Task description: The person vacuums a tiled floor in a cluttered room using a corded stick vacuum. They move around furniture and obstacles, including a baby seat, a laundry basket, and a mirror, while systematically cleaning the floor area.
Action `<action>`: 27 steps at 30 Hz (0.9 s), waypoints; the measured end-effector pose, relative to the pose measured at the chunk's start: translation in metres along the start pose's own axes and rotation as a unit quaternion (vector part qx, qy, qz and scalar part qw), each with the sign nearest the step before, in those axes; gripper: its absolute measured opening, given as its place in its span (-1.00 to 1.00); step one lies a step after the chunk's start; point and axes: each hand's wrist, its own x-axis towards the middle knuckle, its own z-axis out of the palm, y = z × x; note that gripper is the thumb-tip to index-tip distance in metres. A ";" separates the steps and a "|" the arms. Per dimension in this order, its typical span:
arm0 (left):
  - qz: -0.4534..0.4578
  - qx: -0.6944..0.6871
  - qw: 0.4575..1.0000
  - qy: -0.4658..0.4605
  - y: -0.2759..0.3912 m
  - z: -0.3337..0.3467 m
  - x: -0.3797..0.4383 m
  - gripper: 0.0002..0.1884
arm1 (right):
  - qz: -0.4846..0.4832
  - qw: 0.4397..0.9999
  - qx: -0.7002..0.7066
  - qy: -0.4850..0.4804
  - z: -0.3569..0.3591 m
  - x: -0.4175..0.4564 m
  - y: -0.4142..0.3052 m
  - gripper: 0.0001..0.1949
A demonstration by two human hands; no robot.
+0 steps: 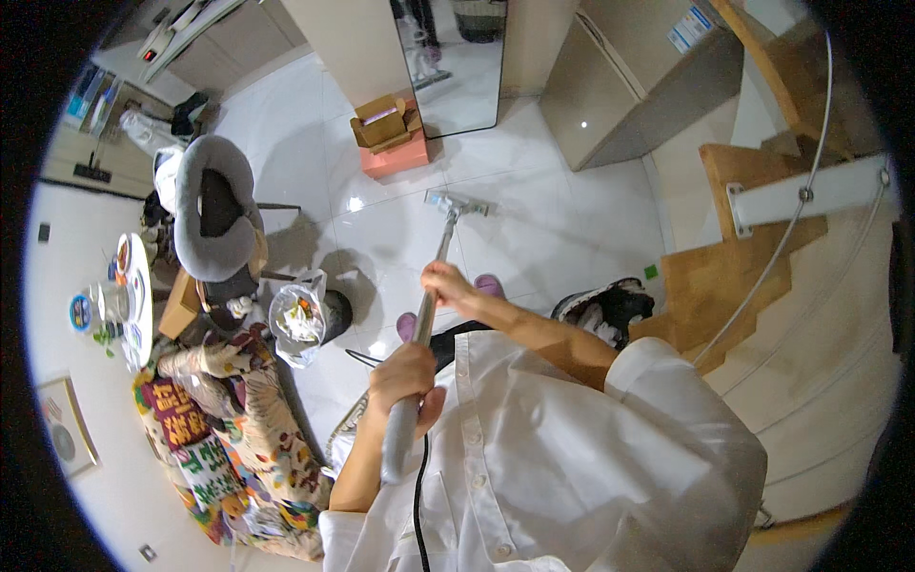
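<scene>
I hold a floor mop with a slim, wide head (456,203), which rests on glossy white floor tiles (389,232) ahead of me. Its metal pole (427,314) slants up towards my body. My left hand (406,382) is wrapped around the pole's upper part, just above the thick grey grip (400,440). Farther down the pole, my right hand (447,287) is closed around the metal. Purple slippers (489,286) show on my feet below. A black cable (420,500) hangs down the front of my white shirt (572,457).
An open cardboard box (386,123) sits on a pink box (394,161) by a standing mirror (457,79). Left are a lined trash bin (337,314), a chair with a grey cushion (189,214) and a patterned sofa (264,436). Right are a basket (561,309), cabinet (593,93) and wooden stairs (722,279).
</scene>
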 end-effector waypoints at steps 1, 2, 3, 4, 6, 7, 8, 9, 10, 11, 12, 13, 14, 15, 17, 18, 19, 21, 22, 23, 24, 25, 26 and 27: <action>0.001 0.019 1.000 -0.005 -0.008 0.010 0.006 -0.87 | -0.008 1.000 -0.021 -0.003 -0.016 0.007 -0.009 -0.84; -0.002 0.026 1.000 -0.002 -0.016 0.022 0.008 -0.87 | -0.009 0.999 -0.035 0.007 -0.032 0.014 -0.015 -0.84; -0.006 0.032 0.999 0.003 -0.029 0.033 0.008 -0.87 | -0.008 0.999 -0.050 0.017 -0.046 0.024 -0.018 -0.84; 0.006 0.046 0.999 0.012 -0.039 0.043 0.012 -0.85 | -0.015 0.997 -0.076 0.019 -0.059 0.033 -0.024 -0.88; -0.010 0.068 0.997 0.027 -0.057 0.057 0.019 -0.84 | -0.015 0.990 -0.139 0.032 -0.076 0.049 -0.040 -0.91; -0.006 0.080 0.996 0.035 -0.069 0.064 0.026 -0.84 | -0.015 0.984 -0.170 0.051 -0.083 0.052 -0.054 -0.91; -0.009 0.085 0.995 0.043 -0.082 0.070 0.030 -0.84 | -0.022 0.981 -0.189 0.046 -0.093 0.061 -0.062 -0.91; -0.011 0.088 0.995 0.048 -0.096 0.077 0.035 -0.84 | -0.032 0.977 -0.207 0.044 -0.109 0.075 -0.067 -0.91; -0.026 0.087 0.995 0.052 -0.105 0.081 0.041 -0.85 | -0.037 0.976 -0.210 0.047 -0.118 0.086 -0.073 -0.85; -0.034 0.081 0.995 0.047 -0.113 0.084 0.046 -0.86 | -0.044 0.974 -0.215 0.056 -0.128 0.095 -0.077 -0.86; -0.035 0.080 0.995 0.054 -0.124 0.086 0.050 -0.86 | -0.044 0.974 -0.215 0.054 -0.135 0.103 -0.081 -0.87; -0.038 0.080 0.994 0.063 -0.131 0.088 0.054 -0.87 | -0.042 0.975 -0.214 0.051 -0.140 0.111 -0.083 -0.87; -0.036 0.094 0.993 0.061 -0.136 0.089 0.060 -0.87 | -0.036 0.976 -0.210 0.049 -0.145 0.117 -0.085 -0.90; -0.037 0.095 0.993 0.061 -0.139 0.090 0.066 -0.87 | -0.028 0.977 -0.207 0.046 -0.149 0.121 -0.088 -0.92; -0.039 0.097 0.993 0.061 -0.146 0.088 0.078 -0.86 | -0.027 0.982 -0.184 0.034 -0.156 0.132 -0.095 -0.92; -0.040 0.090 0.993 0.061 -0.151 0.088 0.083 -0.86 | -0.020 0.983 -0.176 0.038 -0.159 0.134 -0.097 -0.92; -0.041 0.089 0.993 0.068 -0.154 0.089 0.088 -0.86 | -0.013 0.985 -0.168 0.042 -0.162 0.137 -0.098 -0.92; -0.042 0.087 0.992 0.081 -0.157 0.089 0.097 -0.86 | -0.014 0.987 -0.155 0.047 -0.164 0.142 -0.100 -0.92; -0.053 0.088 0.992 0.080 -0.157 0.088 0.100 -0.87 | -0.011 0.987 -0.150 0.049 -0.165 0.144 -0.100 -0.92; -0.054 0.087 0.991 0.083 -0.158 0.089 0.101 -0.87 | -0.009 0.988 -0.145 0.052 -0.166 0.145 -0.101 -0.92; -0.057 0.086 0.991 0.086 -0.160 0.088 0.100 -0.87 | -0.008 0.988 -0.147 0.049 -0.164 0.146 -0.101 -0.93; -0.060 0.086 0.990 0.089 -0.161 0.088 0.100 -0.87 | -0.007 0.988 -0.149 0.047 -0.163 0.145 -0.101 -0.93; -0.064 0.091 0.990 0.087 -0.162 0.087 0.099 -0.87 | -0.006 0.987 -0.151 0.045 -0.162 0.145 -0.101 -0.93; -0.067 0.094 0.990 0.083 -0.163 0.087 0.097 -0.87 | -0.010 0.988 -0.151 0.039 -0.163 0.146 -0.101 -0.94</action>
